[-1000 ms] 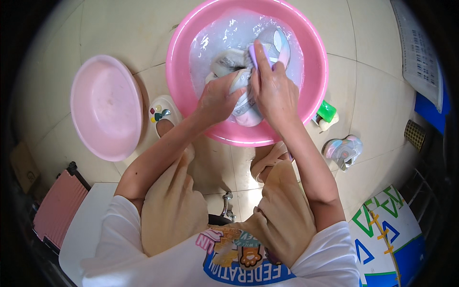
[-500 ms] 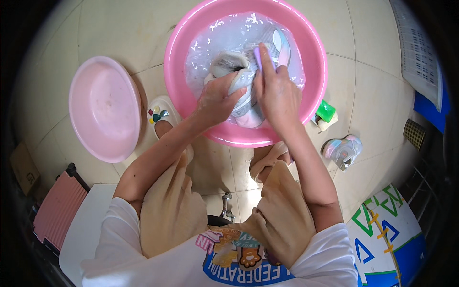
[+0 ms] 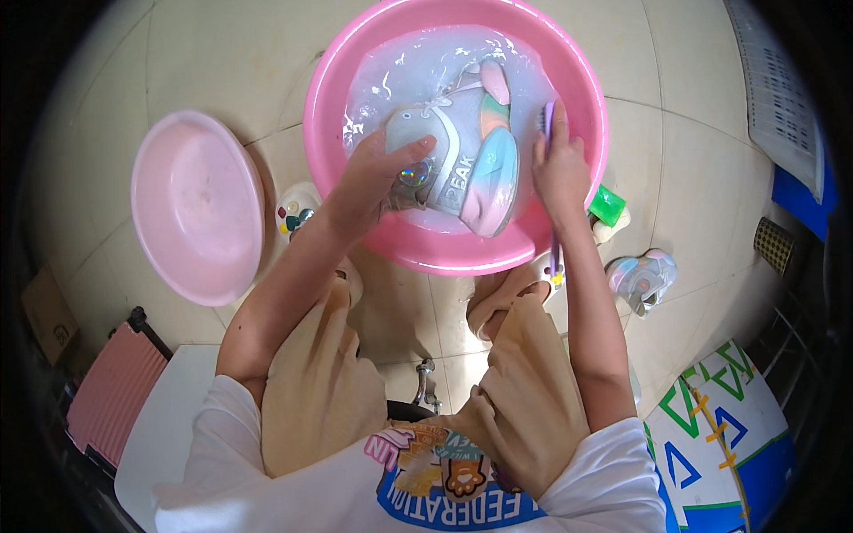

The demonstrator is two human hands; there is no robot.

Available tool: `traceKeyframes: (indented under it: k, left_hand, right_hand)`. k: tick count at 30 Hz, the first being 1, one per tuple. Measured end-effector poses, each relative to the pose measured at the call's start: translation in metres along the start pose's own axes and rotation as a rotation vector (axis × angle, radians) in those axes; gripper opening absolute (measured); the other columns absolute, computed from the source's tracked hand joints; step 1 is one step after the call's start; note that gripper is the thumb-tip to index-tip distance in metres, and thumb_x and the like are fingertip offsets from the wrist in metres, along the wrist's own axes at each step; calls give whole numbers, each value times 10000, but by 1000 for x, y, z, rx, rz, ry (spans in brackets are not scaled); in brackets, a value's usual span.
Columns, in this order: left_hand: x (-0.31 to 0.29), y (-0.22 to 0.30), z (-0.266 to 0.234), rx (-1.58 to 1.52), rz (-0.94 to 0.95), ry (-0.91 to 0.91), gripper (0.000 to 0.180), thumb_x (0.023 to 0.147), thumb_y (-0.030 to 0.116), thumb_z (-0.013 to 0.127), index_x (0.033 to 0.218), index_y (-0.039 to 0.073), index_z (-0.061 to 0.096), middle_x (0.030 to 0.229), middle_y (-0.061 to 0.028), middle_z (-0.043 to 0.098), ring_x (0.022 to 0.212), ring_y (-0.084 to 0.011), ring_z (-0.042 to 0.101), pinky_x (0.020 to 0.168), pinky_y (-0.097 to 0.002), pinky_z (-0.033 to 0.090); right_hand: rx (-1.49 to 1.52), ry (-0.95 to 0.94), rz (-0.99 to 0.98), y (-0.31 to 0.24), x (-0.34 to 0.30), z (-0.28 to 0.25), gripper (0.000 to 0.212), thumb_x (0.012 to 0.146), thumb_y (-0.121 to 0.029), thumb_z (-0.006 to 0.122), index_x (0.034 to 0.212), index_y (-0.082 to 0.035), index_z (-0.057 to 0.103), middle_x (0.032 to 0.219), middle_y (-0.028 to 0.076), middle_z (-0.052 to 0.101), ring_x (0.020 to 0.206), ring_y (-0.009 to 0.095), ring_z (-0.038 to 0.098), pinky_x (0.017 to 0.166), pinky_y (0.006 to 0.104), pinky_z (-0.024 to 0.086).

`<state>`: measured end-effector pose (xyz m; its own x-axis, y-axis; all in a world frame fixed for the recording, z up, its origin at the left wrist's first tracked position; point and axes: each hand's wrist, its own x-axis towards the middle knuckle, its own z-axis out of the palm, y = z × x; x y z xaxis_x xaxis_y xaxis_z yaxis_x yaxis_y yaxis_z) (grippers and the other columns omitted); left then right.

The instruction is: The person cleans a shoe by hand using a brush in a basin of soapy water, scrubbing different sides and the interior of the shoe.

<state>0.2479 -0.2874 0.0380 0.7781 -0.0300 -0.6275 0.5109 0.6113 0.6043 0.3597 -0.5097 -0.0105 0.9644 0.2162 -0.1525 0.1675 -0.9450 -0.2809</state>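
Observation:
A grey high-top sneaker (image 3: 446, 149) with a pastel pink, blue and green sole lies on its side in a pink basin (image 3: 323, 133) of cloudy, soapy water. My left hand (image 3: 366, 178) is closed on the shoe's ankle part, thumb on top. Along the basin's right inner wall, my right hand (image 3: 563, 178) grips a purple scrubbing brush (image 3: 549, 120). The bristles face the shoe, with a gap between brush and sole. Below the wrist, the brush's long handle sticks out past the basin rim.
An oval pale pink basin (image 3: 197, 213) stands at left. Right of the washing basin lie a green packet (image 3: 607, 206) and a similar pastel sneaker (image 3: 641, 281) on the tiled floor. My sandalled feet flank the basin's near side. A patterned white-and-blue box (image 3: 711, 440) sits at lower right.
The shoe has been turned, so its side and coloured sole now face up and right. My right hand and the brush have moved off the shoe to the right.

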Motion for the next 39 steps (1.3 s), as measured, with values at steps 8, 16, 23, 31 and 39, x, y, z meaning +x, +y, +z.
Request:
traceKeyframes:
  k: [8,16,23,31,39]
  left_hand:
    - [5,-7,2,-50,0,-34,643,858,123,691,1372,5,324,1091,-88,577,912,-165,641,737,-302,580]
    - [18,-33,14,114,174,-3,368,886,111,655,1221,-13,563,1061,-95,655,921,-169,657,802,-317,553]
    - [7,-29,6,-63,150,84,251,907,70,607,1135,-34,616,999,-74,665,852,-143,651,754,-300,535]
    - [-1,-6,27,-233,98,73,285,943,150,600,1184,1,570,1021,-83,654,836,-174,674,768,-327,558]
    - [3,17,17,-521,-62,-25,395,989,266,524,1299,25,477,1145,-104,635,1004,-226,653,885,-408,542]
  right_hand:
    - [317,-332,5,-4,-6,-23,524,930,-256,522,1431,-123,448,1069,280,632,985,400,637,896,452,486]
    - [-294,-309,-310,-88,-34,-79,510,935,-270,512,1431,-169,452,934,227,629,734,379,674,642,497,542]
    - [-309,-264,-436,-90,-48,-71,517,934,-317,540,1433,-218,451,820,199,601,601,355,646,512,471,521]
    - [35,-274,-143,-38,45,-55,620,881,-294,582,1463,-179,404,1017,233,643,872,419,669,770,479,531]
    - [-130,-377,-88,26,0,40,566,850,-273,619,1359,-88,452,944,254,655,917,413,651,781,471,511]
